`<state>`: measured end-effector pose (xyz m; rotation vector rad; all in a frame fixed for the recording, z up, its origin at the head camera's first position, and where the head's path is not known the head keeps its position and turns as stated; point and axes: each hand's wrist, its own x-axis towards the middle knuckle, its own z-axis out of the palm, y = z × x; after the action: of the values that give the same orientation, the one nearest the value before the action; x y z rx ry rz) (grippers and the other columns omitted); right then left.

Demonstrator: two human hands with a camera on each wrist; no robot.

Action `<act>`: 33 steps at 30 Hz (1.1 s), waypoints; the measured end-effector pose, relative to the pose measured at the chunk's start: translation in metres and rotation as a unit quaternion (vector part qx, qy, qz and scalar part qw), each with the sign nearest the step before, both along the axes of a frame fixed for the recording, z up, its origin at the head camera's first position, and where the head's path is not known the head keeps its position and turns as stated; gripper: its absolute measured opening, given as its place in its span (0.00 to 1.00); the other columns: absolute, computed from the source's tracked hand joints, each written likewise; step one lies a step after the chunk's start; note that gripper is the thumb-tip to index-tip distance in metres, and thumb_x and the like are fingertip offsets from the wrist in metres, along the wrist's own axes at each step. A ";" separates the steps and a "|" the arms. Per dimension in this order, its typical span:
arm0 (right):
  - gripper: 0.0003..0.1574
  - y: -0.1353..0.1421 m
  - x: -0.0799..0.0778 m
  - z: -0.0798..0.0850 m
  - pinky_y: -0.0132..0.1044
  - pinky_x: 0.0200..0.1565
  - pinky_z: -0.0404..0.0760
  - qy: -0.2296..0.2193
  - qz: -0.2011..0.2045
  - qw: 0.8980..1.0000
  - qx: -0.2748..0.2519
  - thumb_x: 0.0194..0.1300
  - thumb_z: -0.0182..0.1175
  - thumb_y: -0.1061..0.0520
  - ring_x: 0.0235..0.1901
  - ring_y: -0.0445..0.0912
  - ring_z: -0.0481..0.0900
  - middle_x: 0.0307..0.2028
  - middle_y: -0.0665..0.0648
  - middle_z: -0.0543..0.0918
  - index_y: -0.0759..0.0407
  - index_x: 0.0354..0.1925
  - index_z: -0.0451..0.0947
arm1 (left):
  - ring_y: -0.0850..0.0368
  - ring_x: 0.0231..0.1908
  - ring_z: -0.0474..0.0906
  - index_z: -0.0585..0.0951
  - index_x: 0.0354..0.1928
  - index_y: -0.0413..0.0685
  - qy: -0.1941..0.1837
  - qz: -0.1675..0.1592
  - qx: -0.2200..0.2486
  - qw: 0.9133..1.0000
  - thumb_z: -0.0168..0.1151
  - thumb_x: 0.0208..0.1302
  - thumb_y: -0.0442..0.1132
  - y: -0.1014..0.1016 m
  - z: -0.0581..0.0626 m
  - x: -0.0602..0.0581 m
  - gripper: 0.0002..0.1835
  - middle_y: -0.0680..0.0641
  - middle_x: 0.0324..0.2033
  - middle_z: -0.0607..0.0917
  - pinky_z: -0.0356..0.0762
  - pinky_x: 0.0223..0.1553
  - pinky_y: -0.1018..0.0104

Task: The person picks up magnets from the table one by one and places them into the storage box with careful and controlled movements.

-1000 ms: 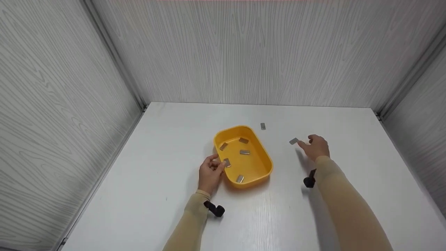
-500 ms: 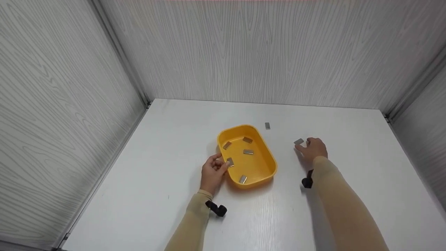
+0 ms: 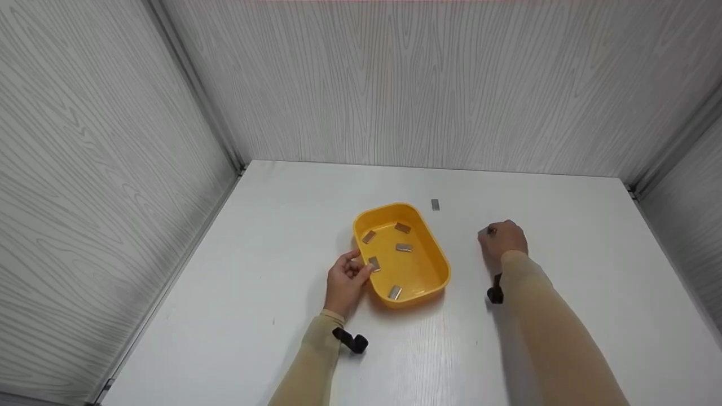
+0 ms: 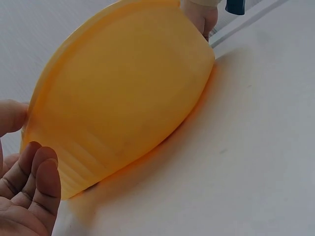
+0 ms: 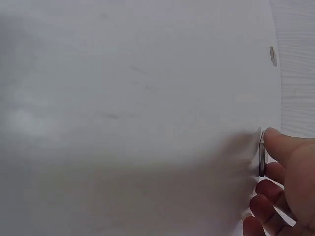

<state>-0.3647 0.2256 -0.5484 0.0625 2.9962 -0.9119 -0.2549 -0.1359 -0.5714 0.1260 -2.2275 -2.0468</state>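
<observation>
My left hand [image 3: 345, 282] grips the near-left side of a yellow plastic tray [image 3: 420, 273], thumb at the rim and fingers against the outer wall. The left wrist view shows the thumb [image 4: 11, 117] at the tray's edge [image 4: 123, 73] and curled fingers below it. Several flat silver rectangular pieces [image 3: 404, 247] lie spread over the tray floor. To the right of the tray, my right hand [image 3: 506, 241] pinches one more silver piece [image 5: 262, 160] between thumb and fingers, close over the table; from the head, the fingers mostly hide it.
Another silver piece [image 3: 435, 204] lies on the white table [image 3: 225, 270] beyond the tray's far right corner. Grey wood-grain panels [image 3: 395, 84] stand along the back and both sides of the table.
My right hand's fingers have closed on the silver piece, which was in plain sight at the fingertips before. The left hand keeps its hold on the tray. The head view has shifted slightly.
</observation>
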 end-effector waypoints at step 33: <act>0.12 0.005 0.027 0.021 0.55 0.54 0.73 -0.039 0.149 0.986 0.057 0.61 0.63 0.61 0.49 0.60 0.76 0.45 0.65 0.81 0.66 0.42 0.83 | 0.53 0.35 0.76 0.71 0.63 0.43 -0.018 -0.014 0.021 1.000 0.65 0.63 0.41 0.000 0.002 -0.003 0.27 0.45 0.37 0.80 0.80 0.36 0.66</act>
<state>-0.3381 0.2308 -0.5271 -0.3321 2.8729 -0.6886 -0.2578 -0.1361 -0.5699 0.1391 -2.2205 -2.1225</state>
